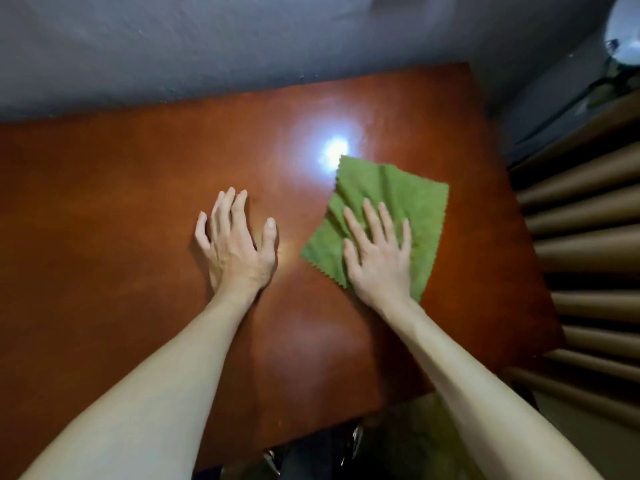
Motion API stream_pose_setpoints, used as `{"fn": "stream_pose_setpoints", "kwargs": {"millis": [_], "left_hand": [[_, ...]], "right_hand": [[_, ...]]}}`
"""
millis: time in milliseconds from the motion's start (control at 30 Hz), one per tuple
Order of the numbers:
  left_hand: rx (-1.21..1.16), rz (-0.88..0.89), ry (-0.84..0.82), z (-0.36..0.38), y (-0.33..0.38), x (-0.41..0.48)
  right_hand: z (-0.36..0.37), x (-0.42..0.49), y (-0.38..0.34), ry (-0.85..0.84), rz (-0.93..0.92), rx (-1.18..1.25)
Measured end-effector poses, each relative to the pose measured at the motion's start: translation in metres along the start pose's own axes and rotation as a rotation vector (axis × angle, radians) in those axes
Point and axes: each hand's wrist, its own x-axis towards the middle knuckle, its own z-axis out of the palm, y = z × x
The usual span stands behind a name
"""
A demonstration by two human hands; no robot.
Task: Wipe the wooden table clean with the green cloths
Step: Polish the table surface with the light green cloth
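Head view, nearest first: the bench [104, 237] ends at a near edge under the forearms, so a long pull-back stroke could drag the green cloth [398, 188] off it. The left grip [235, 251] rests spread on bare wood, holding nothing. The right grip [379, 258], fingers straight and splayed, presses the cloth flat, right of centre. Unpinched, it may bunch or slip. The bench's right edge is near, while open wood runs left and back to the wall [207, 46].
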Motion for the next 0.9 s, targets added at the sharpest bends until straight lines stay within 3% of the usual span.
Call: {"fn": "stream_pose_setpoints", "kwargs": {"millis": [133,233,300,400,500,633,700,900], "left_hand": [[0.013,-0.011,-0.074,-0.003,0.003,0.001],[0.031,-0.004,-0.204,-0.012,0.002,0.001],[0.046,0.020,-0.345,-0.022,-0.002,0.007],[0.044,0.065,-0.552,-0.046,-0.012,0.018],[0.169,0.174,-0.680,-0.065,-0.023,-0.002],[0.313,0.276,-0.720,-0.068,-0.048,-0.031],[0.305,0.257,-0.743,-0.068,-0.052,-0.026],[0.277,0.208,-0.841,-0.068,-0.045,-0.020]], "right_hand": [[-0.010,-0.068,0.071,0.017,0.446,0.007],[-0.005,-0.109,0.033,0.049,0.662,0.048],[0.010,-0.126,-0.047,0.053,0.542,0.019],[0.022,-0.152,-0.212,-0.036,0.120,0.062],[0.028,-0.165,-0.287,-0.092,-0.121,0.117],[0.034,-0.160,-0.277,-0.206,-0.399,0.071],[0.028,-0.162,-0.258,-0.179,-0.435,0.100],[0.008,-0.150,-0.048,-0.045,0.129,0.042]]}}
